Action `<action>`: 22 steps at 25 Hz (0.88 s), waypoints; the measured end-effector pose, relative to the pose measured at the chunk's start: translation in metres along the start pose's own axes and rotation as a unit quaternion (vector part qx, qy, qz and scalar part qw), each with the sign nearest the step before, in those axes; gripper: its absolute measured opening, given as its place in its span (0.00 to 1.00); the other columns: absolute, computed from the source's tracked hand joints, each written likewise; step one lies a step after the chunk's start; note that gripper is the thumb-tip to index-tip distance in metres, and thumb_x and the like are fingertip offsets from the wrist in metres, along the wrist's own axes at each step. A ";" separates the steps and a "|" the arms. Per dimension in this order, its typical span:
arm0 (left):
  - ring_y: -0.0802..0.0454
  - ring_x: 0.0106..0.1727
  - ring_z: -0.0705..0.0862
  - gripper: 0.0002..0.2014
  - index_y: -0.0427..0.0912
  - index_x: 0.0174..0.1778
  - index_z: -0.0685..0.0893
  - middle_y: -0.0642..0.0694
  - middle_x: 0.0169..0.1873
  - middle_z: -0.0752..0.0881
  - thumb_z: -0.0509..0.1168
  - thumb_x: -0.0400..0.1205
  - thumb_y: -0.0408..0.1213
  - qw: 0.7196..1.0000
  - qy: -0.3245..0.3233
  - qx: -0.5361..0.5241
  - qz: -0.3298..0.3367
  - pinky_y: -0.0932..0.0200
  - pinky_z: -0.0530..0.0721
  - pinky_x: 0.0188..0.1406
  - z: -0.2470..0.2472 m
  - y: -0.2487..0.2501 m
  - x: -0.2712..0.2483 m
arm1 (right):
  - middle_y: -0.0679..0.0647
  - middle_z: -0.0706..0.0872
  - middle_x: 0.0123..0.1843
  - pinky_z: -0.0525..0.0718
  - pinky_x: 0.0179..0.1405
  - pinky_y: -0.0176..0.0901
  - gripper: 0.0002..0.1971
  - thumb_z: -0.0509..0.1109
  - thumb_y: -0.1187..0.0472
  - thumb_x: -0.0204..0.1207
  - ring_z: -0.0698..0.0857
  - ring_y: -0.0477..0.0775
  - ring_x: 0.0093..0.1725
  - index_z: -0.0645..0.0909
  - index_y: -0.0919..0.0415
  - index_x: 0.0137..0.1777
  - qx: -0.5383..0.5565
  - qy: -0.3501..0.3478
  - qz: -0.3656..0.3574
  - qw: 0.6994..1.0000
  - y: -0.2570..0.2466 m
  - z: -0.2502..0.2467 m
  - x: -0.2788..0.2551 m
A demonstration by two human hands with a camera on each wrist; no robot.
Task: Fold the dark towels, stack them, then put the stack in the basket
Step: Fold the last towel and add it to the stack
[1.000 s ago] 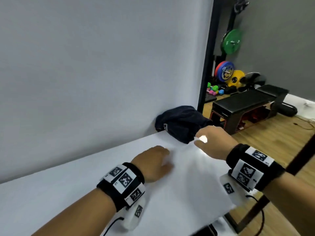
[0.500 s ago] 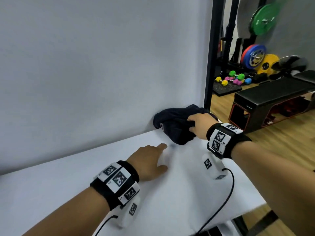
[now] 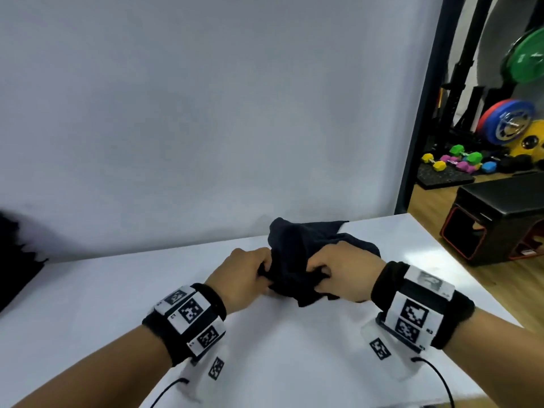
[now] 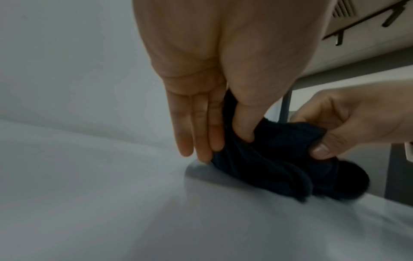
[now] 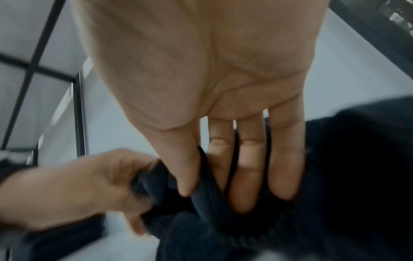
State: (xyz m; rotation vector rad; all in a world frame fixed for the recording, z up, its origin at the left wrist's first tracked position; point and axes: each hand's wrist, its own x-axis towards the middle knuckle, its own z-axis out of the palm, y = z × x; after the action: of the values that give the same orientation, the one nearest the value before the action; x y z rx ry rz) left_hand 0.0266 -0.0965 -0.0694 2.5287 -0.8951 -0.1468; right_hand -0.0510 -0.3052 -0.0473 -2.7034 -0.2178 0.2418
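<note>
Bunching dark towel (image 3: 297, 260), folds unreadable.

Navy towel (image 3: 297, 254), white table (image 3: 294, 348)

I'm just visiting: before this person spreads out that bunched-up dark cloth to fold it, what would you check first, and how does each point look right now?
1. Left hand holds the dark towel: ok, thumb and fingers pinch it.
2. Right hand holds the towel: ok, thumb and fingers pinch a fold.
3. Towel spread flat: not ok, it is bunched between the hands.
4. Corners or edges found: cannot tell, the folds hide them.
5. Bare space on the white table in front of the towel: ok.
6. Basket within reach: cannot tell; only a blurred dark shape shows at the left edge.
</note>
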 end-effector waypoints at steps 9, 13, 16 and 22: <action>0.56 0.26 0.70 0.12 0.42 0.31 0.74 0.53 0.23 0.75 0.68 0.78 0.38 0.968 0.240 -0.050 -0.058 0.64 0.69 0.28 -0.135 -0.072 -0.079 | 0.42 0.85 0.39 0.76 0.42 0.31 0.05 0.68 0.51 0.78 0.82 0.42 0.41 0.84 0.44 0.42 0.090 0.212 -0.071 0.970 -0.082 -0.035 0.026; 0.48 0.35 0.79 0.08 0.47 0.38 0.75 0.52 0.31 0.83 0.68 0.77 0.31 0.965 0.257 0.031 -0.051 0.51 0.79 0.38 -0.176 -0.122 -0.123 | 0.41 0.87 0.41 0.79 0.44 0.31 0.07 0.75 0.46 0.72 0.83 0.40 0.42 0.85 0.45 0.45 0.035 0.120 -0.121 0.985 -0.135 -0.010 0.030; 0.45 0.42 0.82 0.08 0.46 0.44 0.81 0.50 0.37 0.84 0.67 0.78 0.27 0.965 0.231 0.119 -0.025 0.47 0.82 0.45 -0.203 -0.175 -0.169 | 0.43 0.81 0.39 0.76 0.43 0.39 0.07 0.71 0.52 0.78 0.80 0.47 0.43 0.84 0.54 0.45 -0.133 0.075 -0.047 0.987 -0.155 0.008 0.037; 0.38 0.39 0.82 0.05 0.40 0.47 0.81 0.44 0.37 0.82 0.64 0.81 0.27 0.957 0.228 0.182 -0.008 0.45 0.82 0.40 -0.221 -0.245 -0.226 | 0.52 0.82 0.34 0.75 0.37 0.47 0.09 0.64 0.66 0.75 0.79 0.58 0.38 0.78 0.57 0.34 -0.175 0.162 0.119 0.964 -0.163 0.003 0.037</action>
State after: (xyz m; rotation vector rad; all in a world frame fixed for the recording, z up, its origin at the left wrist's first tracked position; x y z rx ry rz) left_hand 0.0434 0.2955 0.0068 2.7213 -0.7628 0.6281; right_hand -0.0347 -0.1499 0.0128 -3.0655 0.1819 -0.1934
